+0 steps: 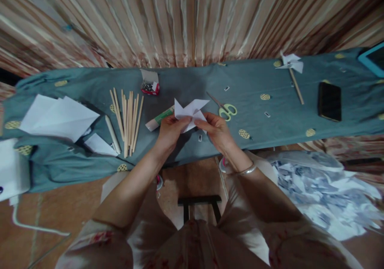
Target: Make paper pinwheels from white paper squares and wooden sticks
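A white paper pinwheel [192, 109] with folded blades is held between both hands above the cloth. My left hand [173, 129] pinches its lower left side, thumb near the centre. My right hand [216, 131] pinches the lower right side, its thumb also near the middle. Just behind my left hand lies a green and white box [159, 119]. Green-handled scissors [227, 111] rest right of the paper, beyond my right hand. Several wooden sticks [129, 121] lie to the left, and an opened red box of small metal pieces [150, 87] stands behind them.
White paper sheets [60, 119], a folded piece [100, 145] and a white pen-like tool [112, 134] are at left. Rightward are a pinwheel on a stick [296, 85], a black phone [330, 101] and a blue-edged tablet [373, 59]. A bag of paper pieces [327, 193] sits at lower right.
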`<state>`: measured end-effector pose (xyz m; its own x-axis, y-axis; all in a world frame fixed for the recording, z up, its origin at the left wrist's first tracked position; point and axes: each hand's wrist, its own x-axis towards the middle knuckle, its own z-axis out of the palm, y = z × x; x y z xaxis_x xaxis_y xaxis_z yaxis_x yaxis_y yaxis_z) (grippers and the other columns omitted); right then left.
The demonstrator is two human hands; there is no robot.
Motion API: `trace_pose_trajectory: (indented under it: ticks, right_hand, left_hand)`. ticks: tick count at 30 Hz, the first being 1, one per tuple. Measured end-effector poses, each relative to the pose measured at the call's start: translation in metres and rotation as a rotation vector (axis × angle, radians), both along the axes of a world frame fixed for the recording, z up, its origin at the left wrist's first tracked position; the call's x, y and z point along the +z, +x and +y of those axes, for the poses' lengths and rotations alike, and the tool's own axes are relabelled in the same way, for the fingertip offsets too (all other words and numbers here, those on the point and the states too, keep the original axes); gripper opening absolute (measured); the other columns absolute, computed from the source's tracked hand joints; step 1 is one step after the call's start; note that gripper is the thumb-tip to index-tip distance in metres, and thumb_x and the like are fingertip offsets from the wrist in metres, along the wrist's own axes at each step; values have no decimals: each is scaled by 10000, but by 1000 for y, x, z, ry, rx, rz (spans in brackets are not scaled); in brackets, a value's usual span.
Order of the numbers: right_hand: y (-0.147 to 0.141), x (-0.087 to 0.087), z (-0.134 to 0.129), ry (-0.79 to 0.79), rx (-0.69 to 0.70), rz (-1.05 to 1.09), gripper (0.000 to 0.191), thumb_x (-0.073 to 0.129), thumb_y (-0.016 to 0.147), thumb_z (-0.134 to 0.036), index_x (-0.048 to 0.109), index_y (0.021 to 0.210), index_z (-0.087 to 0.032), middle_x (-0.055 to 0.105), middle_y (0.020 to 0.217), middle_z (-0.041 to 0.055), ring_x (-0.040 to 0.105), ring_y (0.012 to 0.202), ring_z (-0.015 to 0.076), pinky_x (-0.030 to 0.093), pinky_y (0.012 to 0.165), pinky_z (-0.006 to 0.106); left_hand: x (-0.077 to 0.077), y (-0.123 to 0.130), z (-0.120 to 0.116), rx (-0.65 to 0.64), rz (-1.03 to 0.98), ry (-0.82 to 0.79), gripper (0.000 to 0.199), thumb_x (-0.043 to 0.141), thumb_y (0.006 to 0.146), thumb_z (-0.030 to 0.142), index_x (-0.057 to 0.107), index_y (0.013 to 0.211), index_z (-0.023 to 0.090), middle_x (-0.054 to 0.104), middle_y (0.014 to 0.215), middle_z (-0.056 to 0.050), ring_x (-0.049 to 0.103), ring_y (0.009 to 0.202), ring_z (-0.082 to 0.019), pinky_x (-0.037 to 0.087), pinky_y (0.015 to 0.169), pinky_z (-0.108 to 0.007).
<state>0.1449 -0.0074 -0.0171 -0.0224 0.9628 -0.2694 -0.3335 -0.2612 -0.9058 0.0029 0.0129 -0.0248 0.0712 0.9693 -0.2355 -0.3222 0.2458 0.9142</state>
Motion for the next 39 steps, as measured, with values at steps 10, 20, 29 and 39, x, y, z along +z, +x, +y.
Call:
trace_pose_trajectory:
  ticks: [10, 20, 29, 39]
  right_hand:
    - [-5, -2, 1, -2, 77, 64, 353, 921, 512, -417, 733, 718, -200, 700, 670, -37, 608, 648, 116, 503, 690, 263]
    - [-8, -13, 0, -2, 76, 60, 323, 907, 561, -419, 781, 789, -227, 749, 752, -31, 628, 678, 131, 509, 711, 276]
    - [-3, -12, -3, 50, -3, -63, 397, 820, 641, -617, 769, 778, -248, 738, 793, -14, 615, 710, 134, 493, 698, 274]
    - [-10, -22, 14, 235, -70, -372, 300, 779, 706, -514, 718, 769, -227, 764, 915, 43, 658, 804, 190, 531, 831, 376]
  left_hand:
    - [10, -5, 0, -68, -163, -160, 77, 770, 651, 188, 726, 709, 161, 733, 720, -6, 628, 626, -110, 498, 645, -236]
    - [15, -7, -5, -25, -193, -157, 269, 879, 514, 259, 743, 705, 126, 740, 697, -31, 631, 621, -120, 476, 614, -222]
    - [11, -23, -5, 123, -137, -152, 277, 886, 464, 264, 750, 671, 140, 743, 688, -21, 629, 615, -116, 482, 655, -234]
    - [25, -61, 13, 297, -186, -111, 292, 894, 430, 242, 714, 639, 145, 715, 640, 3, 657, 613, -132, 545, 704, -273]
